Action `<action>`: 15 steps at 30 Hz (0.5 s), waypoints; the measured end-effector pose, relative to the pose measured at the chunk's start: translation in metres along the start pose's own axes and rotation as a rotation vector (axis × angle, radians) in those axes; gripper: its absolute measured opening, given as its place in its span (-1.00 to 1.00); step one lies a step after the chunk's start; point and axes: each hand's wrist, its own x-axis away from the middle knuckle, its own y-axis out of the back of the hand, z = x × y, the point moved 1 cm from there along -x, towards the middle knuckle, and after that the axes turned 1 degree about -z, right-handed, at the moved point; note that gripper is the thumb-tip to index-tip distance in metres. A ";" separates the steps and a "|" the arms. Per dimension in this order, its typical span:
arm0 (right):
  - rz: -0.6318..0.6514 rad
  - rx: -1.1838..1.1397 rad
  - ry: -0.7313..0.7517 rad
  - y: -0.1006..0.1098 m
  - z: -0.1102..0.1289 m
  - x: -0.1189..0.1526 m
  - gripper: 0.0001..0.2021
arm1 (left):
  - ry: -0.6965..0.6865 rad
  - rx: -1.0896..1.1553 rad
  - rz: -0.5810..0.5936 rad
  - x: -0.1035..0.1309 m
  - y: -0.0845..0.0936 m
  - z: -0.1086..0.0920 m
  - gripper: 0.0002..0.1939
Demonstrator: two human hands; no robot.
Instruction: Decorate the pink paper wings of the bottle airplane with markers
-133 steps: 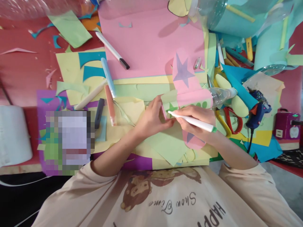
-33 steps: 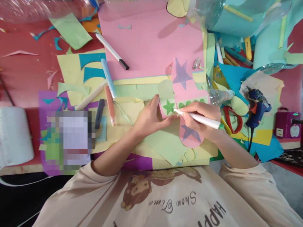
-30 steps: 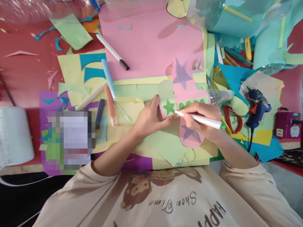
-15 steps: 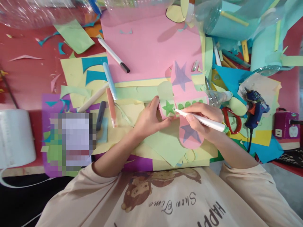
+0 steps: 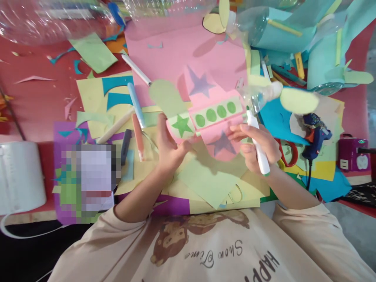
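A paper-covered plastic bottle (image 5: 219, 112) is tilted, its clear neck toward the right. Pink paper wraps it, with a pale strip of green dots along the side. Two pink rounded flaps carry purple stars (image 5: 221, 144). At the left end is a green star (image 5: 181, 124) on pale paper, beside a light green rounded flap (image 5: 166, 96). My left hand (image 5: 172, 150) is closed around that left end. In my right hand (image 5: 261, 147) is a white marker (image 5: 257, 143), its green tip pointing up and away. My right fingertips are close to the lower flap; whether they touch is unclear.
Markers, including a blue one (image 5: 135, 103), and paper scraps lie to the left. Red-handled scissors (image 5: 289, 154) and a blue glue gun (image 5: 315, 135) are at right. Covered bottles (image 5: 323, 66) stand at the upper right. A pink sheet (image 5: 176, 51) spreads behind.
The bottle has been lifted and turned, its left end shifting left with my left hand. My right hand has drawn the marker off the green star and swung its tip upward.
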 end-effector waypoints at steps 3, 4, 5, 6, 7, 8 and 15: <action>0.025 0.027 0.016 -0.001 -0.001 0.000 -0.52 | -0.078 -0.016 -0.130 -0.001 0.002 -0.003 -0.63; 0.036 0.015 0.006 -0.002 -0.001 0.001 -0.50 | -0.092 -0.019 -0.144 -0.001 0.002 -0.005 -0.70; 0.054 0.000 -0.013 -0.003 -0.001 0.002 -0.47 | -0.094 -0.021 -0.148 -0.001 0.002 -0.006 -0.76; 0.084 -0.013 -0.041 -0.004 -0.002 0.002 -0.43 | -0.086 -0.019 -0.151 -0.001 0.001 -0.007 -0.79; 0.126 -0.025 -0.077 -0.006 -0.003 0.003 -0.39 | -0.072 -0.014 -0.157 -0.001 0.000 -0.007 -0.80; 0.175 -0.037 -0.116 -0.008 -0.004 0.003 -0.35 | -0.051 -0.007 -0.158 -0.001 -0.001 -0.007 -0.79; 0.394 -0.139 -0.351 -0.015 -0.007 0.007 -0.29 | -0.046 0.026 -0.104 0.000 -0.006 -0.002 -0.60</action>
